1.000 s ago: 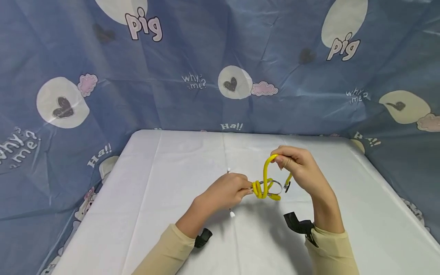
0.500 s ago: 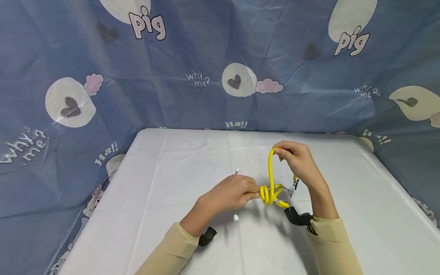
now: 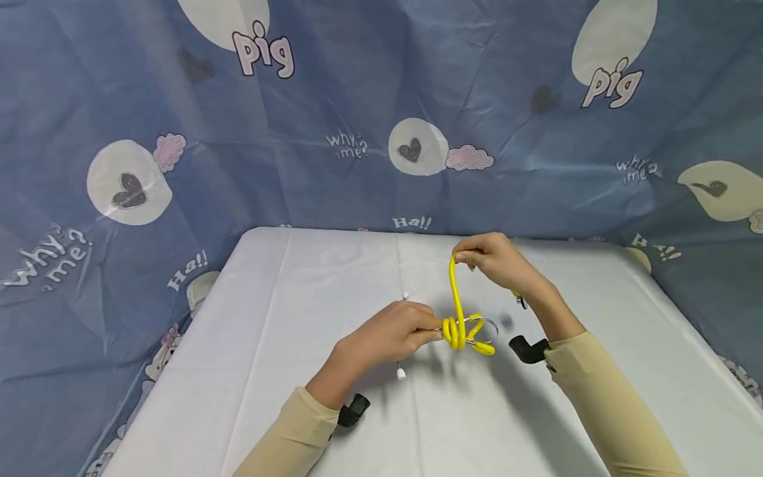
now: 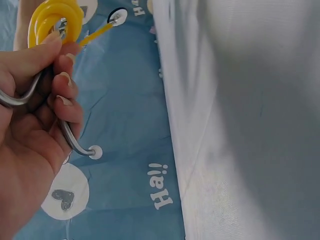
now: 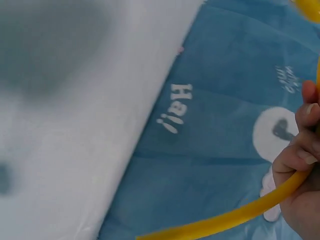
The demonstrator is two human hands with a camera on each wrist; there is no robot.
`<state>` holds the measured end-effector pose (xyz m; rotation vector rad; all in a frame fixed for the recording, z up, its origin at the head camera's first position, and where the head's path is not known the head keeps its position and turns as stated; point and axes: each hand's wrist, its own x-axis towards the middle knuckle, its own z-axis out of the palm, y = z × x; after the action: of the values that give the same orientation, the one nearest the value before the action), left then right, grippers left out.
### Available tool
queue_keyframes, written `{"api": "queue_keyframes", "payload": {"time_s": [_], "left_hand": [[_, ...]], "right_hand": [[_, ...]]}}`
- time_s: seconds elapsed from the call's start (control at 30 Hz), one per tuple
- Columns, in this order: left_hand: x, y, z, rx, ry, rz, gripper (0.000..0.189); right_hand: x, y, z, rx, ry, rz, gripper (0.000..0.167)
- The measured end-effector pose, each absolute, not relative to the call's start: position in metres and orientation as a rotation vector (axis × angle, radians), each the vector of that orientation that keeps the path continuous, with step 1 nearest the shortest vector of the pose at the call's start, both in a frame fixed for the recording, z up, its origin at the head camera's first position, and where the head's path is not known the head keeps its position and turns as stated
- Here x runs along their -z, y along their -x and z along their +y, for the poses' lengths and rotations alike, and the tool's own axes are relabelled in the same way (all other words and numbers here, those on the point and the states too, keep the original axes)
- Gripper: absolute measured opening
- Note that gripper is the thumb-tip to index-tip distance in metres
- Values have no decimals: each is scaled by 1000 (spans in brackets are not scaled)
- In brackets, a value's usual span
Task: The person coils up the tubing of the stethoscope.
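Observation:
My left hand [image 3: 390,333] grips the metal ear tubes of a stethoscope [image 3: 455,333], whose yellow tubing is wound in loops around the metal just past the fingertips. White ear tips [image 3: 401,374] stick out on both sides of that hand. In the left wrist view, a curved metal ear tube [image 4: 70,137] comes out below the curled fingers. Up and to the right, my right hand [image 3: 497,262] pinches the yellow tubing [image 3: 456,288], drawn upward from the coil. The tubing's free end hangs behind the right wrist with the chest piece [image 3: 521,301].
A white cloth covers the table [image 3: 310,285] under both hands. Behind it hangs a blue printed curtain [image 3: 346,79]. Black camera mounts [image 3: 529,349] sit on both wrists.
My right hand has risen, then moved left over the coil, pulling the yellow tubing up straighter. The chest piece has swung up near the wrist. My left hand keeps its grip.

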<state>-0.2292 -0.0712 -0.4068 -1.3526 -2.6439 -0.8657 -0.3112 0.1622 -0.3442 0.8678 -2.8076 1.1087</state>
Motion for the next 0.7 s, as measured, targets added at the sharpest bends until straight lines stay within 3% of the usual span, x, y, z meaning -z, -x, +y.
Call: {"api": "queue_keyframes", "payload": {"time_s": [0.33, 0.7], "left_hand": [[408, 228, -74, 987, 1367, -2552, 11], [405, 226, -85, 1099, 1289, -2510, 19]], "right_hand": [[375, 325, 163, -1162, -847, -2891, 17], [393, 326, 156, -1235, -894, -2987, 22]]}}
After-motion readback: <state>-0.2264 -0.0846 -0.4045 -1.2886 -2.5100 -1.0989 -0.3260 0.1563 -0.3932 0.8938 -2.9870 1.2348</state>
